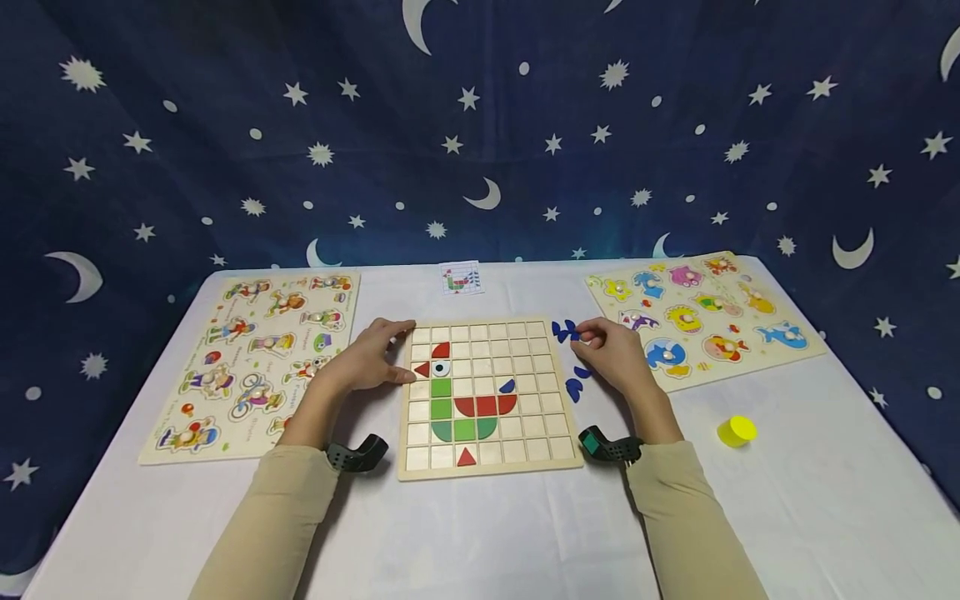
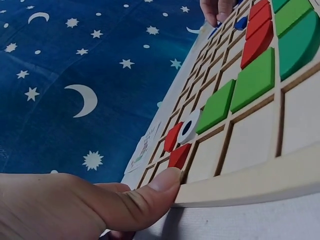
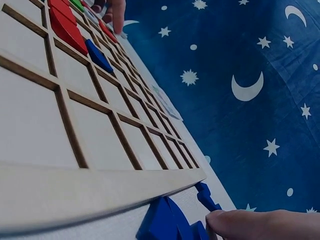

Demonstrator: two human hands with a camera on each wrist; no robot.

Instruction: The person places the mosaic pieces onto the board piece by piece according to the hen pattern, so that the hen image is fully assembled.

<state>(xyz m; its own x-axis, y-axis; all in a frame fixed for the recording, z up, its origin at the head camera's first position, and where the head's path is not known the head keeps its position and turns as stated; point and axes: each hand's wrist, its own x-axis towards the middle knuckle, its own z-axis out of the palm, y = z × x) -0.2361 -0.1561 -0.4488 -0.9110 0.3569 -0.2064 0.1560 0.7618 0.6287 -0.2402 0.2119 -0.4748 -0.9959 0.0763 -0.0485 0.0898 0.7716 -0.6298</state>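
Note:
A wooden grid board lies on the table, bearing a bird shape of red, green and teal pieces, a white eye piece and one blue piece. My left hand rests at the board's upper left edge, thumb and forefinger spread apart; in the left wrist view the thumb touches the rim beside a red piece. Beyond the right edge, my right hand pinches a dark blue piece among several loose ones. Its fingertips are partly hidden.
A small pattern card lies behind the board. Peg puzzle boards with pictured figures lie at the left and right. A yellow cylinder stands at the right. Loose blue pieces lie close to the board's right edge.

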